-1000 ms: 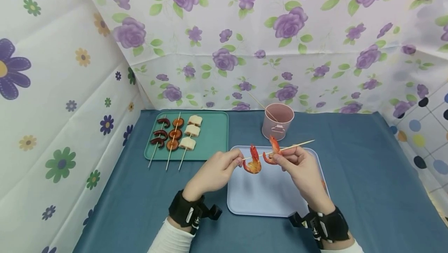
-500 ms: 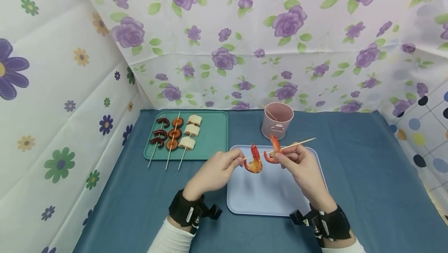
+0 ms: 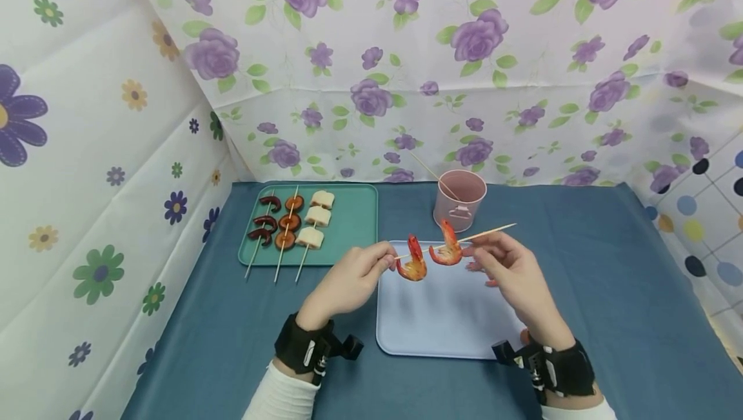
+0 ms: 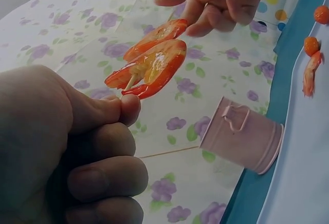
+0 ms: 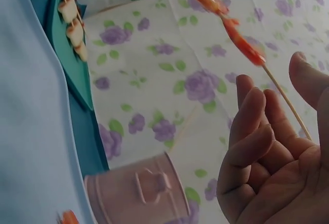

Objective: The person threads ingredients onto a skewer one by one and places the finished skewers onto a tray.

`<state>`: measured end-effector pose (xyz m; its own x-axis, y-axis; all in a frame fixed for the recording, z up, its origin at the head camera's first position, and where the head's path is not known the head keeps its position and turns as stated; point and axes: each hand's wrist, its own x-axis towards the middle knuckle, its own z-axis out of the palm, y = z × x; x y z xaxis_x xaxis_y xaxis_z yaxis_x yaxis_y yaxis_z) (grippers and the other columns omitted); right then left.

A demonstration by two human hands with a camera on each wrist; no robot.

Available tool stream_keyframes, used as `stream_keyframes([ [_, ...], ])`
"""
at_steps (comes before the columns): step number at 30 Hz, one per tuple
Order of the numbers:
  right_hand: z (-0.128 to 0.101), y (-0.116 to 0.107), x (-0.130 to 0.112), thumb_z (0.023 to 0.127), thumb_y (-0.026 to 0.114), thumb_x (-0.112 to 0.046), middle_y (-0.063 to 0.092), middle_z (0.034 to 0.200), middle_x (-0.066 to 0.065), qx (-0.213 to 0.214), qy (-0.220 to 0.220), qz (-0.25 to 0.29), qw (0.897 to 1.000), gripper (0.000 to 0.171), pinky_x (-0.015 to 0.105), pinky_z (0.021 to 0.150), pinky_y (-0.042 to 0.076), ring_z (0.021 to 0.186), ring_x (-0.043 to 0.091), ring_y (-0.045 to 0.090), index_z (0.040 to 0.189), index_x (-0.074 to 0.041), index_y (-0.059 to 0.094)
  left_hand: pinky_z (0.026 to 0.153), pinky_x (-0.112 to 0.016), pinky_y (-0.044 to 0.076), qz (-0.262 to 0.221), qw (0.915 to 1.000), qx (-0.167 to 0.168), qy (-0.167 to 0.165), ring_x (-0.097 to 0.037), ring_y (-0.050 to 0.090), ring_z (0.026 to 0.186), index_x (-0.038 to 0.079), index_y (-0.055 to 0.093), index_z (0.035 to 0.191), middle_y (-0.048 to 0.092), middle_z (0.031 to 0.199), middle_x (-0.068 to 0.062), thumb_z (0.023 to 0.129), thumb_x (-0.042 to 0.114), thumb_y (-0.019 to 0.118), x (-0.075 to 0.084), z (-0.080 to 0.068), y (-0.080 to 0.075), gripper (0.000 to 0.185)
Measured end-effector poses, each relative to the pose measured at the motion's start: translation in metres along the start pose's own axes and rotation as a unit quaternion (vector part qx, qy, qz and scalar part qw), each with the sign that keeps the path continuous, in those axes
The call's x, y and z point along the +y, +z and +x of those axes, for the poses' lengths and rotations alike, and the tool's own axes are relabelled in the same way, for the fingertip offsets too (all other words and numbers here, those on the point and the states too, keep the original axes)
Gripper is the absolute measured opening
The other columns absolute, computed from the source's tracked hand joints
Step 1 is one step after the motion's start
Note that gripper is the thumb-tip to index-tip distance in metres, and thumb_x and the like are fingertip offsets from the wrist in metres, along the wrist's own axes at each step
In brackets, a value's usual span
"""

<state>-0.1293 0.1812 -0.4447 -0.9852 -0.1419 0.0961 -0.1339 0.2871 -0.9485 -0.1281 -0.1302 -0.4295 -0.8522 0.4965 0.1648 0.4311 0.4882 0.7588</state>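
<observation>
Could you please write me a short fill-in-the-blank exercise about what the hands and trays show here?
1. The skewer carries ___ shrimps.
2. The left hand pinches the skewer's end, while the right hand is ___ beside it.
3. The pink cup stands behind the ___ tray.
4. The green tray holds ___ finished skewers.

Missing words: two; open; blue; three

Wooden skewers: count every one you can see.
5. Three loaded wooden skewers lie on the green tray: dark-slice one, brown-round one, white-chunk one. One with two orange shrimps is pinched by the left hand. One stands in the pink cup; more may hide inside.
</observation>
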Motion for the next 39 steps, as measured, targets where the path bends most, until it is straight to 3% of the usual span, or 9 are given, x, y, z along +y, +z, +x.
stream_keyframes([
  [3, 0.002, -0.01, 0.003, 0.111, 0.062, -0.041, 0.075, 0.12, 0.015, 0.01, 0.014, -0.02, 1.0, 0.042, 0.036, 0.065, 0.06, 0.094, 0.022, 0.073, 0.136, -0.008, 0.064, 0.062, -0.03, 0.035, -0.005, 1.0, 0.006, 0.002, -0.01, 0.037, 0.058, 0.007, 0.066, 0.106, 0.05, 0.074, 0.0, 0.116, 0.017, 0.051, -0.001, 0.0, -0.003, 0.02],
  [7, 0.006, -0.024, 0.012, 0.109, 0.062, -0.049, 0.072, 0.127, 0.013, 0.011, 0.039, -0.105, 0.994, 0.049, 0.042, 0.083, 0.058, 0.109, 0.027, 0.065, 0.14, -0.011, 0.065, 0.062, -0.029, 0.035, -0.005, 0.9999, 0.012, -0.001, -0.01, 0.037, 0.059, 0.008, 0.066, 0.106, 0.048, 0.074, 0.002, 0.116, 0.016, 0.05, -0.004, -0.001, -0.006, 0.02],
  [12, 0.01, -0.038, 0.027, 0.109, 0.063, -0.045, 0.068, 0.137, 0.016, -0.019, 0.055, -0.216, 0.975, 0.05, 0.061, 0.102, 0.048, 0.129, 0.038, 0.059, 0.146, -0.01, 0.064, 0.062, -0.03, 0.035, -0.005, 0.9998, 0.02, -0.002, -0.01, 0.038, 0.059, 0.011, 0.067, 0.107, 0.047, 0.072, 0.003, 0.115, 0.014, 0.051, -0.005, -0.001, -0.008, 0.018],
  [16, 0.013, -0.042, 0.038, 0.11, 0.064, -0.036, 0.063, 0.144, 0.022, -0.046, 0.08, -0.269, 0.959, 0.048, 0.069, 0.104, 0.046, 0.134, 0.046, 0.055, 0.149, -0.008, 0.061, 0.061, -0.029, 0.033, -0.006, 0.9997, 0.022, -0.001, -0.01, 0.036, 0.058, 0.009, 0.066, 0.106, 0.043, 0.07, 0.003, 0.115, 0.014, 0.05, -0.007, -0.002, -0.009, 0.019],
  [20, 0.015, -0.037, 0.049, 0.109, 0.066, -0.026, 0.065, 0.141, 0.025, -0.064, 0.078, -0.322, 0.941, 0.045, 0.07, 0.102, 0.046, 0.131, 0.048, 0.057, 0.147, -0.004, 0.062, 0.061, -0.029, 0.033, -0.005, 0.9997, 0.025, 0.0, -0.01, 0.036, 0.057, 0.009, 0.066, 0.106, 0.041, 0.069, 0.003, 0.115, 0.014, 0.051, -0.009, -0.002, -0.009, 0.019],
  [27, 0.013, -0.022, 0.058, 0.101, 0.077, -0.012, 0.075, 0.116, 0.024, -0.06, 0.015, -0.399, 0.915, 0.038, 0.062, 0.092, 0.053, 0.107, 0.042, 0.068, 0.135, 0.003, 0.07, 0.062, -0.029, 0.034, -0.003, 0.9995, 0.03, 0.0, -0.011, 0.039, 0.059, 0.011, 0.067, 0.107, 0.043, 0.07, 0.003, 0.115, 0.016, 0.051, -0.011, -0.002, -0.01, 0.018],
  [32, 0.013, -0.014, 0.061, 0.094, 0.081, -0.003, 0.076, 0.113, 0.022, -0.048, -0.002, -0.409, 0.911, 0.037, 0.064, 0.095, 0.052, 0.11, 0.045, 0.069, 0.13, 0.002, 0.073, 0.062, -0.03, 0.035, -0.001, 0.9995, 0.03, -0.002, -0.011, 0.039, 0.059, 0.012, 0.067, 0.107, 0.044, 0.07, 0.003, 0.115, 0.015, 0.052, -0.011, -0.003, -0.01, 0.018],
  [39, 0.012, -0.004, 0.058, 0.091, 0.085, -0.005, 0.073, 0.116, 0.022, -0.035, 0.025, -0.406, 0.913, 0.037, 0.065, 0.098, 0.05, 0.114, 0.045, 0.063, 0.126, -0.001, 0.075, 0.062, -0.029, 0.035, 0.005, 0.9996, 0.029, -0.003, -0.011, 0.04, 0.059, 0.012, 0.067, 0.107, 0.045, 0.07, 0.004, 0.115, 0.016, 0.052, -0.009, -0.004, -0.011, 0.018],
])
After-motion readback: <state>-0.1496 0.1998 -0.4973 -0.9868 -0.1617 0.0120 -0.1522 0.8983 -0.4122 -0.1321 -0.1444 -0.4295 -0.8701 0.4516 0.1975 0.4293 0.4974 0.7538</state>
